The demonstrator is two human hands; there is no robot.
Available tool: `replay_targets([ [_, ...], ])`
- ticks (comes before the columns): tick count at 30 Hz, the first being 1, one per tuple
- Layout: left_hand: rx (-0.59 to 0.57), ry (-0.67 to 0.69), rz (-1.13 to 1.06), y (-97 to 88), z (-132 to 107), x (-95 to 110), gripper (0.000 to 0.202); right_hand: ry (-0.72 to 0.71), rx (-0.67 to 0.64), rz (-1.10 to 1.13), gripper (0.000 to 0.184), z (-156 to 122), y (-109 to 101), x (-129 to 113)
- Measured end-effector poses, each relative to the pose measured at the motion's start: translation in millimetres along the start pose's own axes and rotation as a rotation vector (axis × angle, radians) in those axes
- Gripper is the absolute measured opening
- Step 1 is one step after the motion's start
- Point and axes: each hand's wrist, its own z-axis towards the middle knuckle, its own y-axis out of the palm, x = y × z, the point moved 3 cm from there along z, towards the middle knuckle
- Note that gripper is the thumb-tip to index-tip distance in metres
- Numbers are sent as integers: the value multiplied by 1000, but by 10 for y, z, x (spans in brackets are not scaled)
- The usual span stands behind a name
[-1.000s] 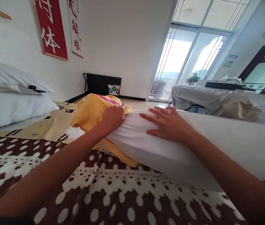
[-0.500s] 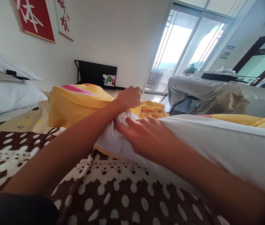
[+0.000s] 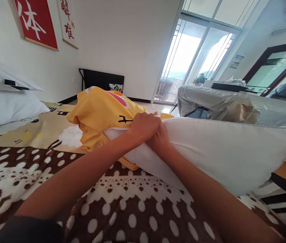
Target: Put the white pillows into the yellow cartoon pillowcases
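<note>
A white pillow (image 3: 208, 148) stretches from the middle of the head view to the right, its left end inside a yellow pillowcase (image 3: 99, 111) with pink and black print. My left hand (image 3: 145, 125) is closed at the mouth of the pillowcase, fingers wrapped over its edge. Right beside it and touching it, my right hand (image 3: 159, 140) grips the white pillow from the near side. The fingertips of both hands are partly hidden in the cloth.
Below lies a bed with a brown and white dotted blanket (image 3: 132, 216) and a beige patterned sheet (image 3: 28, 131). White pillows (image 3: 8, 104) are stacked at the left. Beyond the bed stand a black panel (image 3: 99, 79) and plastic-covered furniture (image 3: 213, 101) near a glass door (image 3: 188, 50).
My left hand has come down and right, next to my right hand. The yellow pillowcase has shifted right and bunched up higher, and the white pillow's right end now shows.
</note>
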Motion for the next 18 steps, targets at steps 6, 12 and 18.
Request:
replay_targets([
  [6,53,-67,113,14,-243,-483,33,54,-128,263,41,-388,-401,334],
  [12,452,348,84,113,-530,53,23,468,109,708,35,171,-856,909],
  [18,739,555,27,143,-857,306,16,10,-223,994,49,798,-770,184],
])
